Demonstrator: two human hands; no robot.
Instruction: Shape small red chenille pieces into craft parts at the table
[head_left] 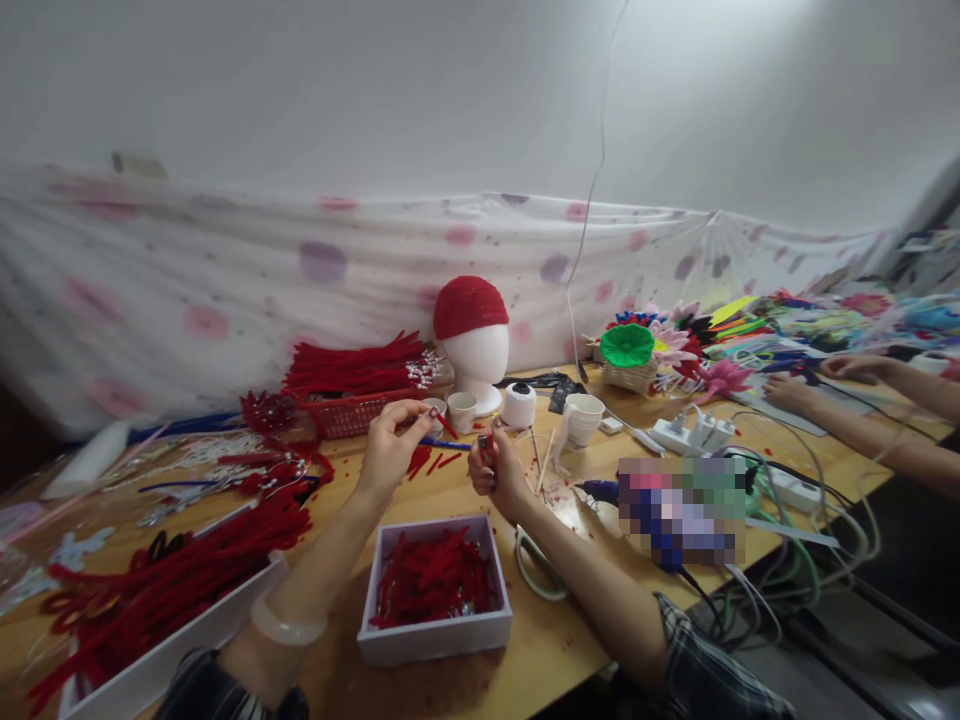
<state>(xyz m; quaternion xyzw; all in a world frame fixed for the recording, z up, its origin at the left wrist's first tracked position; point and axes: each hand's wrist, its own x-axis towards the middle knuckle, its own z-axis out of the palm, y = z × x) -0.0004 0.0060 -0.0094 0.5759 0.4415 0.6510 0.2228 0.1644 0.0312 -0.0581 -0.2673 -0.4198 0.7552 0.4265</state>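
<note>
My left hand [394, 440] is raised over the wooden table [540, 650], its fingers pinched on a short red pipe-cleaner piece [444, 424]. Close to its right, my right hand [499, 472] is closed around a small dark red tool [486, 448], and what kind I cannot make out. A pale bangle [289, 622] circles my left wrist. In front of both hands stands a white box [435, 635] filled with cut red pieces. Loose red bits [439, 462] lie on the table between the hands.
A foam head with a red cap [474, 335] stands at the back beside a red basket [349, 412] of red stems. Cups [581, 418], a thread spool [519, 404], a power strip [694, 432] and cables lie right. Another person's arms [855, 400] work at far right.
</note>
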